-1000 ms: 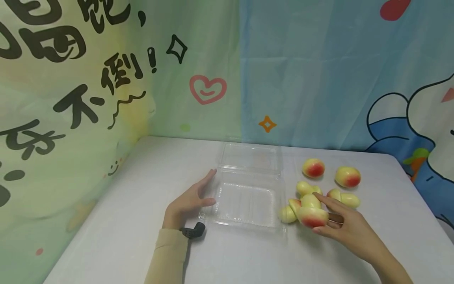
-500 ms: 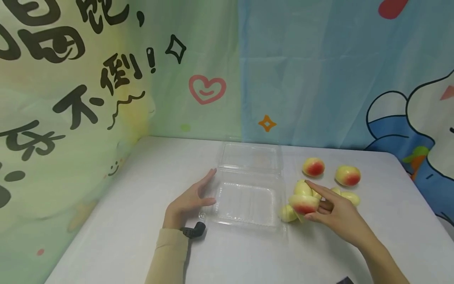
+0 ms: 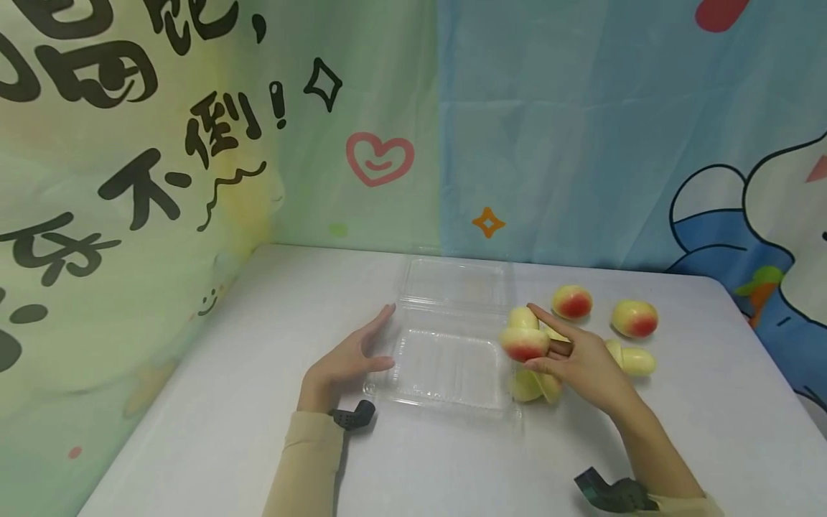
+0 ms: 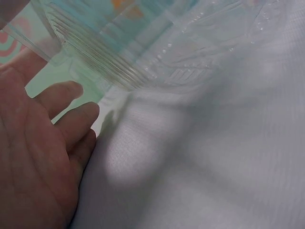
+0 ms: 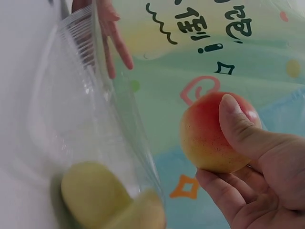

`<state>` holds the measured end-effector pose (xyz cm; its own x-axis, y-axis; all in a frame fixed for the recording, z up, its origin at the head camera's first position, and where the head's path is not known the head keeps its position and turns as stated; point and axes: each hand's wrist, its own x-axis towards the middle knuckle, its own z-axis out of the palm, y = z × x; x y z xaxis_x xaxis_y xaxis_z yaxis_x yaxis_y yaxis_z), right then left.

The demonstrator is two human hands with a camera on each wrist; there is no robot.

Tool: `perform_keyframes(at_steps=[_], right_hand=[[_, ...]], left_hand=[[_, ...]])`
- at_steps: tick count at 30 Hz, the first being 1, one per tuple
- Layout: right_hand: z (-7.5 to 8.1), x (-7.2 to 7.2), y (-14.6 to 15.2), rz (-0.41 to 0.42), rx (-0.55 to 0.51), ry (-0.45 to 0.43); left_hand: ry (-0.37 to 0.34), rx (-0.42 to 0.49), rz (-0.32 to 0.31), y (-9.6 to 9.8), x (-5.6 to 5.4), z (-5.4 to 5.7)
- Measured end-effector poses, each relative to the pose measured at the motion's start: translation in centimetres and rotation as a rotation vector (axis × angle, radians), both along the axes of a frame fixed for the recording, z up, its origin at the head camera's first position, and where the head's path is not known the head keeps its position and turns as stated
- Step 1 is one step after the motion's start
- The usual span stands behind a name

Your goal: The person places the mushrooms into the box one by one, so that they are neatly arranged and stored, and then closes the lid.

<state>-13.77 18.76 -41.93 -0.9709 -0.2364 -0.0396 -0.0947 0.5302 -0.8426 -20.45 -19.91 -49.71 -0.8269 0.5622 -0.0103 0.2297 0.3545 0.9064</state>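
Gripping a red-and-yellow mushroom-shaped piece point(image 3: 525, 344) between thumb and fingers, the right hand point(image 3: 584, 362) hung above the surface point(image 3: 452, 467), by the right edge of a clear plastic box point(image 3: 446, 372). The held piece's yellow stem pointed toward the far side. The box's lid point(image 3: 457, 282) lay folded back at the far end. The left hand point(image 3: 345, 362) stood at the box's left side, thumb and fingers spread wide; I couldn't tell whether it touched the plastic. Just right of the box's near half lay a yellow piece point(image 3: 526, 388). A stemmed piece point(image 3: 637, 361) lay farther right, and beyond it sat two rounded pieces point(image 3: 571, 302) point(image 3: 634, 319) with red patches. A printed cloth point(image 3: 555, 143) hung behind everything.
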Motion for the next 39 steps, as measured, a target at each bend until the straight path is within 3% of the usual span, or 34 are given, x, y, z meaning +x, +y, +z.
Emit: perform_keyframes(at_steps=[7,15,22,30,39], right_hand=[[-0.1,-1.8,-2.0,0.038,-0.12,-0.015],[0.0,-3.4,-4.3,0.026,-0.201,-0.049],[0.2,-4.1,-6.6,0.026,-0.275,-0.105],[0.2,-4.8,-9.6,0.035,-0.392,-0.145],[-0.8,-5.4,-12.8,0.021,-0.417,-0.152]], left_hand=[[0.025,-0.021,0.002,0.0,0.0,0.0],[0.037,-0.032,-0.003,0.0,-0.1,0.1],[0.062,-0.063,-0.011,-0.1,-0.2,0.0],[0.038,-0.047,-0.006,0.1,-0.2,-0.1],[0.019,-0.057,0.015,0.1,-0.2,0.0]])
